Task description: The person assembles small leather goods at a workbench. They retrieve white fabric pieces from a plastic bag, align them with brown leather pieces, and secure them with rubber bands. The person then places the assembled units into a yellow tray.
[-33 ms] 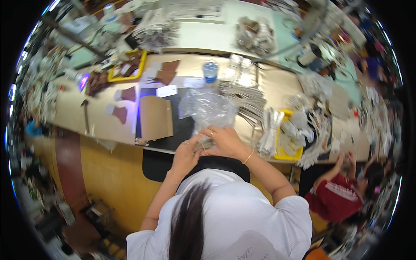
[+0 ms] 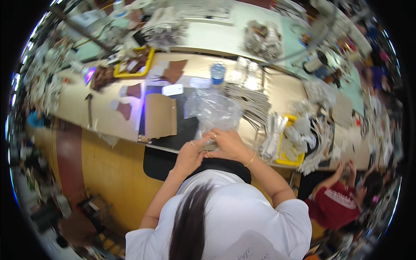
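Note:
At the table's near edge, my left hand (image 2: 190, 155) and my right hand (image 2: 229, 145) meet with bent fingers. Between them is a small greyish bundle (image 2: 209, 148), mostly covered by the fingers. A thin yellowish loop, like a rubber band (image 2: 208, 152), shows by the fingertips. Both hands are closed on the bundle. Just beyond them a crumpled clear plastic bag (image 2: 212, 108) lies on a dark mat (image 2: 187, 125), its near end reaching my fingers. Whether the bundle is inside the bag I cannot tell.
Left of the bag are a brown cardboard piece (image 2: 158, 116) and a white phone-shaped slab (image 2: 172, 89). Behind stands a blue bottle (image 2: 217, 73). Stacked grey strips (image 2: 249, 99) and a yellow basket (image 2: 290, 161) are to the right. A co-worker in red (image 2: 334, 206) sits farther right.
The whole view has shifted slightly, so the table's things appear a little farther right and lower. My hands keep nearly the same pose around the bundle.

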Demonstrator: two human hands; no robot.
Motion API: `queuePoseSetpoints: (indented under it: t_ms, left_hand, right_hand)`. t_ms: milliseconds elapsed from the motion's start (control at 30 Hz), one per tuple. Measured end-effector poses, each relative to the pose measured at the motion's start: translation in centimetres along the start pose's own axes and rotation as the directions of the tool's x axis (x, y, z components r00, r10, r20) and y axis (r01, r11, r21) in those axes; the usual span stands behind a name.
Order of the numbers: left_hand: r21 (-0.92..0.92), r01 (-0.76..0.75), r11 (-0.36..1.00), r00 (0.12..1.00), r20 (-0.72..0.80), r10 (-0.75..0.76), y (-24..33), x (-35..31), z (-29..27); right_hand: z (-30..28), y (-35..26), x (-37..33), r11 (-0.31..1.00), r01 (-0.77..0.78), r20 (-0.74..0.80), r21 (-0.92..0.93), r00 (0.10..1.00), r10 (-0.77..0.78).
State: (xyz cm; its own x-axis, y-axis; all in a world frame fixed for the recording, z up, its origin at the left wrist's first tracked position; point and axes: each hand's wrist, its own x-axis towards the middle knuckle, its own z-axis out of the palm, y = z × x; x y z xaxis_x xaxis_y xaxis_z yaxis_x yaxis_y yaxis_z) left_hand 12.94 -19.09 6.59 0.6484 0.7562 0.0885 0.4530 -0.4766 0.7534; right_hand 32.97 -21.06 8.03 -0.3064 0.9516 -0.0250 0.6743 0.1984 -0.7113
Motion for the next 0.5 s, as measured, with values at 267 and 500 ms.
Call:
queuePoseSetpoints:
  t_ms: [267, 500]
  left_hand:
    - [-0.595, 0.266, 0.759, 0.898, -0.133, -0.419, -0.8, -2.0, 0.6]
    - [-0.977, 0.215, 0.008, 0.757, 0.161, -0.633, -2.7, -1.9, 0.5]
  right_hand:
    - [2.3, 1.6, 0.7, 0.706, -0.269, 0.162, 0.655, 0.963, 0.216]
    - [2.0, 2.3, -0.2, 0.846, -0.148, 0.081, 0.512, 0.989, 0.124]
